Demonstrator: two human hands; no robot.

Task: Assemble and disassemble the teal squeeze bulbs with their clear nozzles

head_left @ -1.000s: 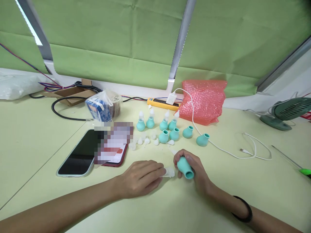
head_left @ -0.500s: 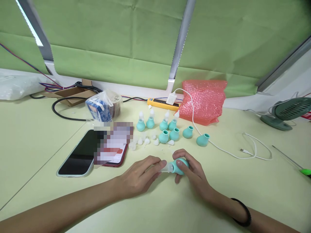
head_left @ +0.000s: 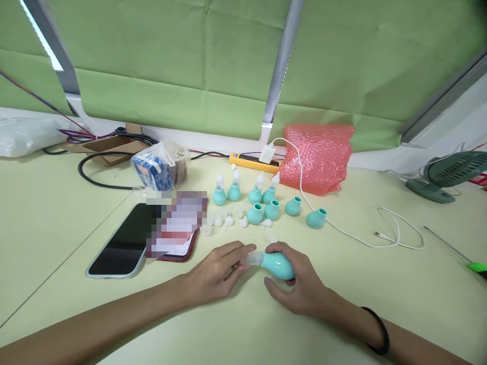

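Since a second ago the right hand has swung the teal bulb round: its mouth, then facing the wearer, now points to 9 o'clock and meets the clear tube in the left hand. The bulb is low in the view, just right of centre, above the bench. From it, the blue pack sits at 10 o'clock, its print too small to read; the lit phone, also near 10, has a pixelated screen. The left forearm comes in from 8 o'clock, palm down, fingers pinching the tube. The right comes from 4, a black band at the wrist; its fingers curl loosely about the bulb, thumb spread off its near side. More teal bulbs stand at 11 to 1 o'clock.
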